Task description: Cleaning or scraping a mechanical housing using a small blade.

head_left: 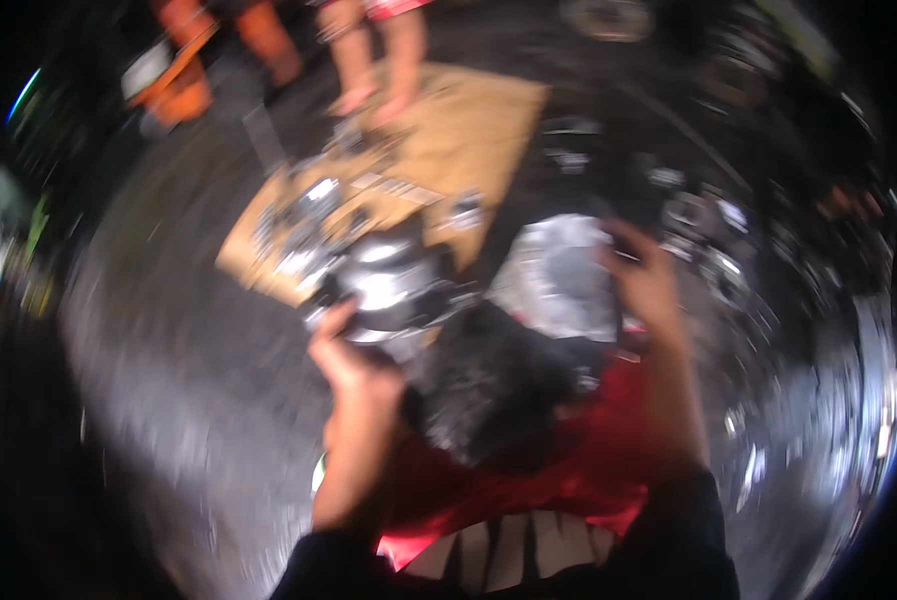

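Motion blurs the whole view. My left hand [353, 360] is closed at the near left edge of a shiny, rounded metal part [386, 285], its thumb raised against it and its other fingers mostly hidden. To the right, my right hand [648, 280] curls its fingers at the right edge of a whitish, crinkled, bag-like thing [543, 300] with a greyish middle. A dark, fuzzy shape [498, 385] lies between my forearms; its kind cannot be made out. Red cloth [598, 440] shows below it.
Beyond my hands a cardboard sheet [508, 110] lies on the dark floor [168, 330], with several small metal parts on it. Another person's feet [393, 108] rest at its far edge. An orange object [183, 95] stands far left. More metal pieces [723, 265] lie at the right.
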The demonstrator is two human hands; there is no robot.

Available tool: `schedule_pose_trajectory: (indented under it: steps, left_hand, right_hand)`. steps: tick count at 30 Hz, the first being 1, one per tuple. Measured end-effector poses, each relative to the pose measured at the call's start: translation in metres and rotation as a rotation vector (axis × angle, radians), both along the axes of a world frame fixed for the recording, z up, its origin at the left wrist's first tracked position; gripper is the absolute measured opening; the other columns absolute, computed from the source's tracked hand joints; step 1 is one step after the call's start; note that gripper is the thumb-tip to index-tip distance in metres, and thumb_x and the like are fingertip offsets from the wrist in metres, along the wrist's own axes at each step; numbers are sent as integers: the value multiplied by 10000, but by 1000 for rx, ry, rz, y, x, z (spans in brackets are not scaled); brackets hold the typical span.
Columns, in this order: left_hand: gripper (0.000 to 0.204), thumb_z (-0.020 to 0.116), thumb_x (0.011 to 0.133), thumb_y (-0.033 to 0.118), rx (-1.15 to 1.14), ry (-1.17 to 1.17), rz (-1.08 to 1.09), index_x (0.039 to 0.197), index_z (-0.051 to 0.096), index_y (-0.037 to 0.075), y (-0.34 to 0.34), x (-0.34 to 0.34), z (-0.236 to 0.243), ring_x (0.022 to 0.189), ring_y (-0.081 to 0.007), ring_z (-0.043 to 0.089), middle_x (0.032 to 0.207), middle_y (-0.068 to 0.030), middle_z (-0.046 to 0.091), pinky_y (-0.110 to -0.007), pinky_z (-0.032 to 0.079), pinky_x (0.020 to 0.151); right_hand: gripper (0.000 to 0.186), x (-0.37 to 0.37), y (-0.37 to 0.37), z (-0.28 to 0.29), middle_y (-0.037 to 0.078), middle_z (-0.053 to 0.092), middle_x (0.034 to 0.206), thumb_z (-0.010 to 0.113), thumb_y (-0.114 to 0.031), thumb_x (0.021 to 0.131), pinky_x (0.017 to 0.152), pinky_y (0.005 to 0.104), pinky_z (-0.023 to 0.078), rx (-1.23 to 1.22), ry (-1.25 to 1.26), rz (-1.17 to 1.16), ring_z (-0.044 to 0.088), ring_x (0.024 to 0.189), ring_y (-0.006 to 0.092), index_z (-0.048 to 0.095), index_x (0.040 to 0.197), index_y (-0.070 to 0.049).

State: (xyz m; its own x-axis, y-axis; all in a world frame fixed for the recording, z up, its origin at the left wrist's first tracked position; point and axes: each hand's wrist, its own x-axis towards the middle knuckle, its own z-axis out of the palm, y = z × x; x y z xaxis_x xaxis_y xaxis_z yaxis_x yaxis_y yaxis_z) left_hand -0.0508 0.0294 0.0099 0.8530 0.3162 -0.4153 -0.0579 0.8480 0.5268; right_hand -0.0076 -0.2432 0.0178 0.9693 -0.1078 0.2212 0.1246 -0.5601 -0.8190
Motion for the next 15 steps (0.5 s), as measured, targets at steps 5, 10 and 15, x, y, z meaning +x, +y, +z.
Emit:
schedule_pose_trajectory:
  steps: [5, 10, 15]
  left_hand:
    - [460, 524, 628, 168, -40, -120, -219, 1071, 532, 46, 17, 18, -49, 955, -308, 553, 1026, -110, 580, -455, 433, 852]
    - [497, 439, 672, 231, 55, -132, -418, 1102, 505, -8, 0, 37, -66, 975, -371, 533, 1061, -190, 559, -546, 430, 809]
    - [509, 418, 699, 233, 123, -292, -612, 1123, 481, -42, -2, 30, -57, 959, -365, 550, 1063, -221, 552, -529, 463, 789]
  right_hand:
    - [176, 29, 14, -24, 90, 536, 696, 492, -278, 845, 480, 344, 438, 1215, 428, 32, 507, 538, 189, 475, 905, -114]
    - [79, 22, 31, -49, 61, 546, 660, 557, -131, 776, 534, 312, 445, 1257, 493, 45, 523, 578, 161, 517, 762, -63]
    - [186, 26, 53, -58, 114, 552, 716, 568, -86, 732, 528, 368, 495, 1436, 545, 18, 582, 602, 232, 516, 875, 20]
